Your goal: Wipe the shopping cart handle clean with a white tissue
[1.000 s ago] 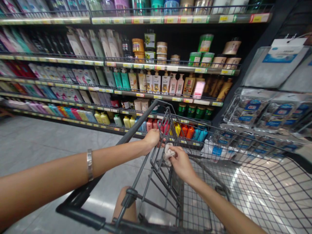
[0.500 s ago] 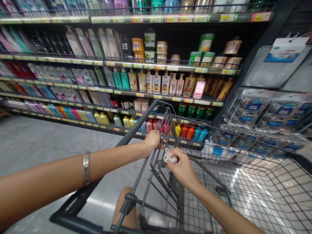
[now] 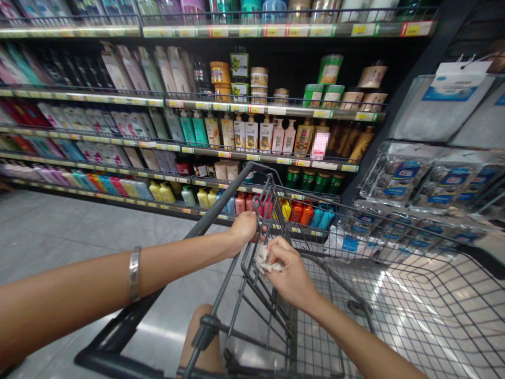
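A grey wire shopping cart (image 3: 379,310) stands in front of me, tilted across the view, its handle (image 3: 213,210) running from lower left to upper middle. My left hand (image 3: 245,227), with a silver band on the wrist, is closed around a bar of the folding wire frame (image 3: 246,263) near the handle. Just to its right, my right hand (image 3: 286,266) pinches a crumpled whitish cloth or tissue (image 3: 265,260) against the bars of that frame. The left fingertips are partly hidden behind the wires.
Beyond the cart, shelves (image 3: 232,152) hold rows of bottles and jars. Packaged goods (image 3: 402,173) hang at the right, close to the cart basket. Grey floor tiles (image 3: 158,226) show at the left, and my knee (image 3: 203,337) is below the cart frame.
My right hand has moved slightly left along the wire frame with the cloth. My left hand holds about the same place, and the view has shifted a little.
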The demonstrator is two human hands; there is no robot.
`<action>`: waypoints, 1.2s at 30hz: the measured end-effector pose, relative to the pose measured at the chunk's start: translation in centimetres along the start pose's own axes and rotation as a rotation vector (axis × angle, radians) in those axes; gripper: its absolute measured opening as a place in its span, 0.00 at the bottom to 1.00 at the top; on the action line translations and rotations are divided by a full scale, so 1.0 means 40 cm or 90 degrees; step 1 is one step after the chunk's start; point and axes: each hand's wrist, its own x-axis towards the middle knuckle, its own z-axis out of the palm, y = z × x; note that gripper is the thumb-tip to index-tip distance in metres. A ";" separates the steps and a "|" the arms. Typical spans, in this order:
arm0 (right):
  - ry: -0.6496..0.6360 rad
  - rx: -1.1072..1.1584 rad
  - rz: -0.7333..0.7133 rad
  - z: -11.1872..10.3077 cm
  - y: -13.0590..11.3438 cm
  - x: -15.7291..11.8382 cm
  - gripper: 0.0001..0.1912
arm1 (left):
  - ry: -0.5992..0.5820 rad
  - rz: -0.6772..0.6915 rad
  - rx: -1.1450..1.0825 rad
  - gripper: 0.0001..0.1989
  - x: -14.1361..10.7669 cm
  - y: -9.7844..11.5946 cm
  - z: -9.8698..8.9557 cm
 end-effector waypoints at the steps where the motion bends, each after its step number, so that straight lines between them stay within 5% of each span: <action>1: 0.006 -0.008 0.002 0.001 0.012 -0.003 0.11 | -0.001 -0.003 0.002 0.11 -0.001 0.001 0.000; 19: 0.037 -0.140 0.127 0.002 0.172 -0.036 0.11 | -0.013 0.020 -0.019 0.12 0.007 -0.009 -0.002; 26: 0.103 -0.108 0.390 0.008 0.245 -0.061 0.14 | -0.012 0.006 0.000 0.11 0.018 -0.015 -0.005; 30: 0.128 -0.010 0.496 0.007 0.223 -0.049 0.13 | -0.012 0.009 -0.018 0.12 0.008 -0.006 -0.003; 36: 0.148 0.212 0.433 -0.004 0.087 0.024 0.09 | 0.009 0.003 -0.024 0.11 -0.003 0.004 0.003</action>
